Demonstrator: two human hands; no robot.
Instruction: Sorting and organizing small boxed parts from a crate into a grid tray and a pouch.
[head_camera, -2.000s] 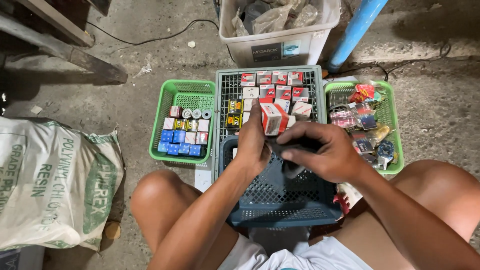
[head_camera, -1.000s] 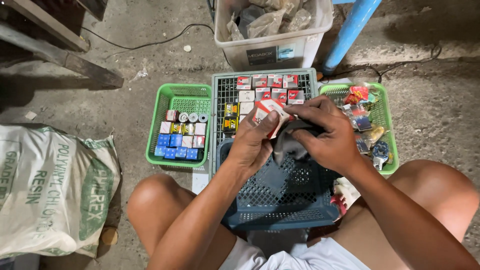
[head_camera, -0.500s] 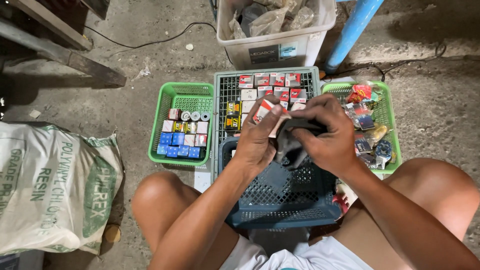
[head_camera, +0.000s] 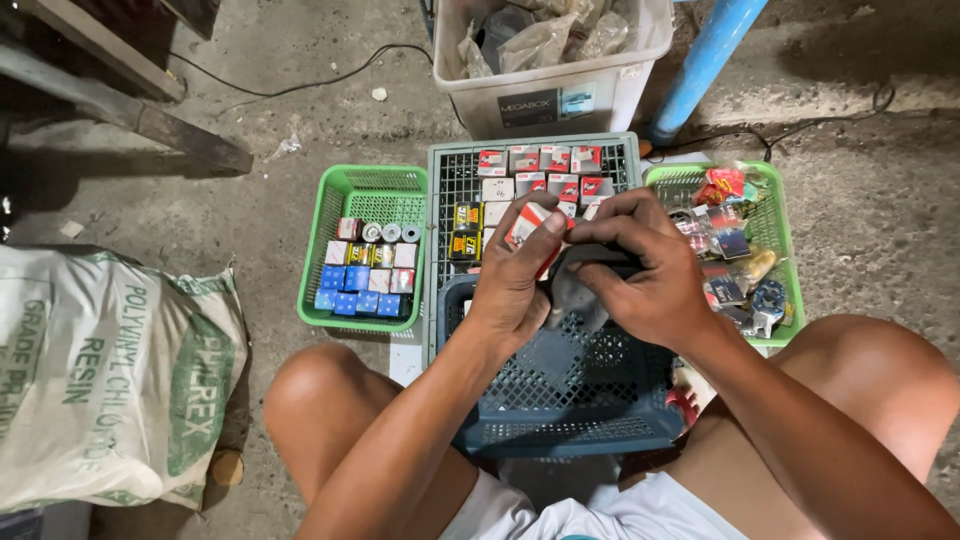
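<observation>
Bare concrete floor (head_camera: 300, 120) carries everything, and the person sits low on it with both knees spread around a dark blue basket (head_camera: 570, 400). Beyond that basket lies a grey crate (head_camera: 445, 175) with rows of small red and white boxes, flanked by a green basket (head_camera: 335, 215) of little blue and white boxes on the left and another green basket (head_camera: 785, 230) of mixed packets on the right. Both hands meet above the far edge of the blue basket. A small red and white box (head_camera: 527, 222) sits at the fingertips of the left hand (head_camera: 515, 280), tilted with its long side running up and away toward the crate; that hand is curled and pinching it, thumb on the near side. Just to the right, touching or nearly so, the right hand (head_camera: 645, 270) is closed around a dark grey cloth-like piece (head_camera: 578, 295) that hangs down between the two palms, its fingers bent over the top toward the box. The left hand is the nearer one to the box; the right reaches it only with its fingertips. A white sack (head_camera: 100, 370) rests at the left, and a white bin (head_camera: 560, 70) stands past the crate.
</observation>
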